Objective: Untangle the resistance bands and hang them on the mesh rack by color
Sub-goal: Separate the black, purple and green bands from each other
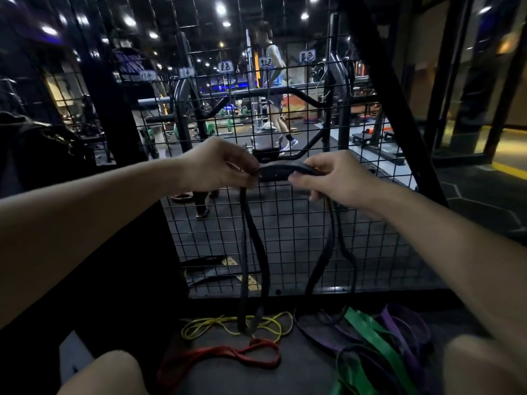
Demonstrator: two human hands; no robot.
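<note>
Both hands up at the mesh rack (pixel 299 223): the left hand (pixel 216 163) and right hand (pixel 336 181) each pinch the black band (pixel 288 168), a short stretch running level between them, side to side. Its long loops hang straight down to the floor (pixel 308 366), near the rack's bottom edge. Small white labels (pixel 306 56) sit high on the mesh, writing too blurred to read.
</note>
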